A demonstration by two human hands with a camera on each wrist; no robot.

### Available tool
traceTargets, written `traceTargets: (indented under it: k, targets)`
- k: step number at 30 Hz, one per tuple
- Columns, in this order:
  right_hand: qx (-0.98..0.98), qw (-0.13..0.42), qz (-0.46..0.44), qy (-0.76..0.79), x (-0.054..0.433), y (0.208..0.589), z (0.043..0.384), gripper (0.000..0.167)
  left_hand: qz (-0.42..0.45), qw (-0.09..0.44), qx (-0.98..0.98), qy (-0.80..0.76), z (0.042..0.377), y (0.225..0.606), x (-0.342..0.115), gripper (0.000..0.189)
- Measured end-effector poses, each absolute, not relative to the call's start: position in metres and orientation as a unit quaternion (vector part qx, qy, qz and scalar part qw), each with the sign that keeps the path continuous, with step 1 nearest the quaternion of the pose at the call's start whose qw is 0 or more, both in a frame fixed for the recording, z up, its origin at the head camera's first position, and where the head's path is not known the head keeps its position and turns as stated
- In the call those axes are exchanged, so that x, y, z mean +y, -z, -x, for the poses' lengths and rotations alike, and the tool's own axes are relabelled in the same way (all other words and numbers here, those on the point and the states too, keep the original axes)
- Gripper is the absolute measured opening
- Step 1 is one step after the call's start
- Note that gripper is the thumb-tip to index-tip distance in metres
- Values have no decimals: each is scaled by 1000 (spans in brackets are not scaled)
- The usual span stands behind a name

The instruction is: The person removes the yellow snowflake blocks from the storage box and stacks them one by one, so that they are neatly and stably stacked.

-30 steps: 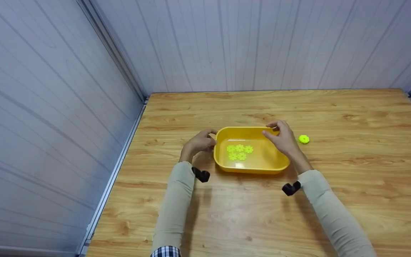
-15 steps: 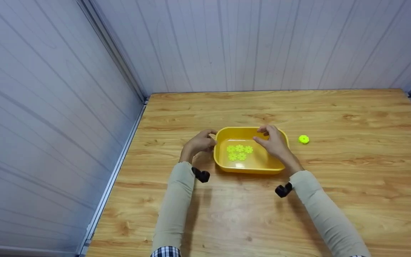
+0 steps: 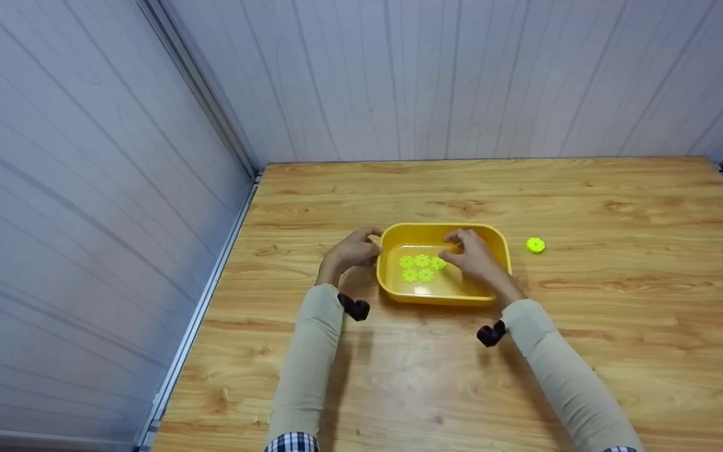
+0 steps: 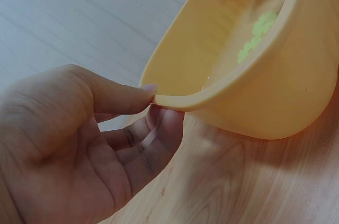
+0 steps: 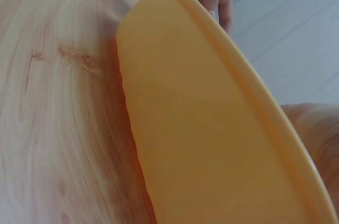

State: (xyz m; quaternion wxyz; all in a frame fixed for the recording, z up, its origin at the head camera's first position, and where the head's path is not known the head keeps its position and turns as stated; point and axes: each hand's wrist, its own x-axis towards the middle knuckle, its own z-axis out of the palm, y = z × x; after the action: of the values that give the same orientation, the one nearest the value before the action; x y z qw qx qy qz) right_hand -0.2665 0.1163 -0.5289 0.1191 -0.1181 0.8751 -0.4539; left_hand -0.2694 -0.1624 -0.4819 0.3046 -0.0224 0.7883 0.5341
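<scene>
A yellow plastic tub (image 3: 487, 298) stands on the wooden table, with several small lime-yellow flower-shaped pieces (image 3: 422, 259) lying flat on its floor toward the left. My left hand (image 3: 354, 251) pinches the tub's left rim between thumb and fingers, as the left wrist view shows closely. Inside the tub's outline, right of the flower pieces, hovers my right hand (image 3: 471, 254) with thumb and fingers spread and nothing seen between them. In the right wrist view the tub's outer wall (image 5: 196, 118) hides most of that hand.
Another lime-yellow flower-shaped piece (image 3: 535, 245) lies on the table (image 3: 619, 301) to the right of the tub. White panel walls (image 3: 412, 81) rise behind the table and along its left side.
My right hand has moved left and inward from the tub's back right rim to over its inside, near the flower pieces. The left hand and the tub have stayed in place.
</scene>
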Motion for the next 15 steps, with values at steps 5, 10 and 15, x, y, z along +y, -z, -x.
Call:
traceTargets:
  k: [5, 10, 15]
  targets:
    - [887, 142, 121, 422, 113, 528, 266, 40, 30, 277, 797, -535, 270, 490, -162, 43]
    - [906, 139, 144, 373, 110, 530, 266, 38, 34, 279, 797, -535, 270, 490, -161, 42]
    - [925, 118, 158, 324, 107, 532, 265, 34, 23, 277, 798, -535, 269, 490, -162, 42]
